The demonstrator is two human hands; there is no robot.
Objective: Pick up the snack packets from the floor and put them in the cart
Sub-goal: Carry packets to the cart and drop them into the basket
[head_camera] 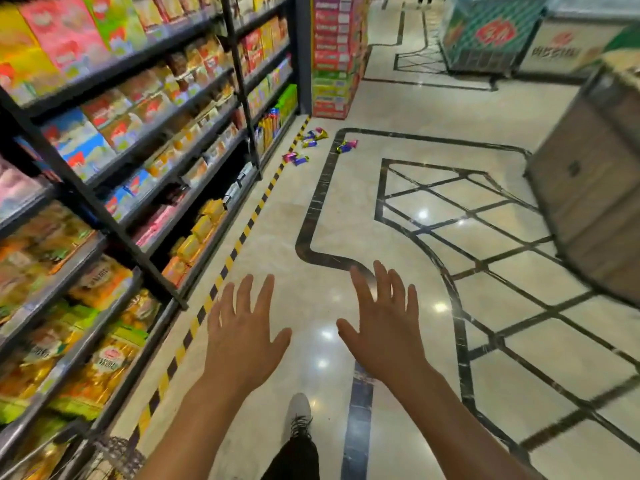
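Two bare hands are out in front, palms down, over a glossy cream marble floor (346,209) in a shop aisle. Going left to right: the whole left side is tall black metal shelving (104,209) crammed with bright snack bags and boxes, mostly blurred so I can't read any of it. Along its foot runs a yellow-and-black striped hazard tape line (239,242) stuck to the floor. At the bottom left corner there's a bit of dark wire mesh (117,452), too cut off to say what it is.

The left hand (242,341) has its fingers spread and straight, grip totally released, nothing in it. Below and between the arms you can see a white lace-up sneaker (298,408) and a dark trouser leg. The right hand (381,334) is the same deal, fingers fanned out, holding nothing.

The small shiny purple, pink and gold snack packets (313,143) are way up the aisle, scattered on the floor near the far end of the shelving, some right by the tape, a couple lying on the dark inlay border (320,202). Well apart from both hands.

Behind them stands a stack of red and green cartons (332,64). Far right is a brown wooden-looking display box (588,188), tilted in the wide-angle view, with a teal chest freezer (491,32) further back.
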